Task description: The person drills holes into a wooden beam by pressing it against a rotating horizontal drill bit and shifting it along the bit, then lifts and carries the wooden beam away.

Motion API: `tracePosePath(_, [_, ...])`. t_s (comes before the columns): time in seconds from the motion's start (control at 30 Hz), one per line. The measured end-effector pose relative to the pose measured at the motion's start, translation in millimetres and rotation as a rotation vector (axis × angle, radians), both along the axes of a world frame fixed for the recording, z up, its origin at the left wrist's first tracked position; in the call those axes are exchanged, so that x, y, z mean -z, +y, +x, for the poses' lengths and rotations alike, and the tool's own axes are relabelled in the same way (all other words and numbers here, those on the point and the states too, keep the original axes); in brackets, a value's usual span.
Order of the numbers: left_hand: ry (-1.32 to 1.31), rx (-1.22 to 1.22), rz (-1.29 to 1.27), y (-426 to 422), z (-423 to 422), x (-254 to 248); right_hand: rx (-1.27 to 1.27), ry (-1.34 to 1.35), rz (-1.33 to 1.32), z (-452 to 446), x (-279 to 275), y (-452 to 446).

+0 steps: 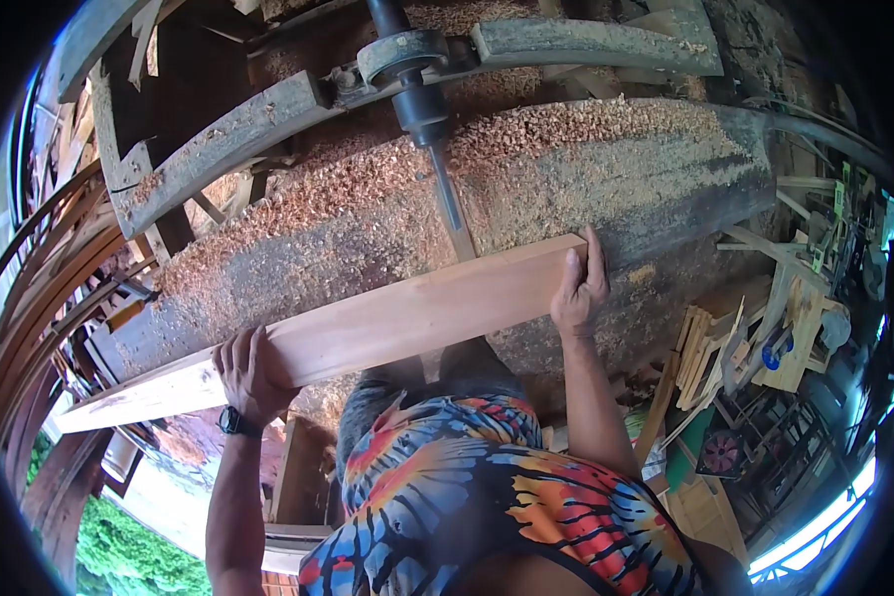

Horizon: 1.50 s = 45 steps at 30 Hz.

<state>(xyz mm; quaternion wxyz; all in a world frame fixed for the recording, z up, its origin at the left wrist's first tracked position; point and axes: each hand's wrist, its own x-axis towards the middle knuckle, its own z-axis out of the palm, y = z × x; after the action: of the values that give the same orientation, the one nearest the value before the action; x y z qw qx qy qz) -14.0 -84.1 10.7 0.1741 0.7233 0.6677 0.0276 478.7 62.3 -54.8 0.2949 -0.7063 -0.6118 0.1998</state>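
Observation:
A long, pale reddish wooden board (417,316) lies slantwise across the view, its left end lower and nearer. My left hand (253,375), with a dark watch at the wrist, is closed on it left of the middle, fingers curled over the far edge. My right hand (578,293) grips the right end, thumb and fingers about the corner. Beyond the board, a drill bit (447,199) sits in a dark chuck (422,114) and points toward its far edge. Whether the bit touches the board I cannot tell.
Wood shavings cover the worktable (318,268) beneath the board. A curved wooden rail (596,48) runs behind the chuck. Long bent strips (45,288) lean at the left. Offcuts (705,353) and a fan-like part (722,452) lie at the right.

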Motion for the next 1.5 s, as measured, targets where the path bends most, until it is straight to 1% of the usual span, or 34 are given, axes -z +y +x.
tracePosePath(0.03, [-0.007,0.003,0.009,3,1,0,0.006,0.033,0.0,-1,1,2])
tracePosePath(0.23, [-0.012,0.014,0.027,26,17,3,0.002,-0.016,-0.121,13,-13,39])
tracePosePath(0.37, [-0.017,0.014,0.031,35,20,3,-0.001,0.094,-0.118,18,-8,52])
tracePosePath(0.47, [-0.024,0.016,0.034,36,19,2,-0.014,0.105,-0.08,18,-4,52])
tracePosePath(0.67, [-0.034,-0.004,0.012,38,19,5,-0.023,0.071,-0.11,11,-13,59])
tracePosePath(0.77, [-0.039,-0.015,0.008,38,19,5,-0.031,0.076,-0.06,16,-4,58])
tracePosePath(0.87, [-0.041,-0.01,0.021,39,21,5,0.007,0.106,-0.068,14,-5,59])
tracePosePath(1.1, [-0.039,-0.016,0.008,39,22,4,0.009,0.097,-0.075,13,-7,62])
tracePosePath(1.3, [-0.05,0.0,0.055,39,20,8,0.02,0.085,-0.086,12,-7,63])
tracePosePath(1.5, [-0.045,-0.013,0.026,43,21,4,0.04,0.089,-0.108,13,-6,65])
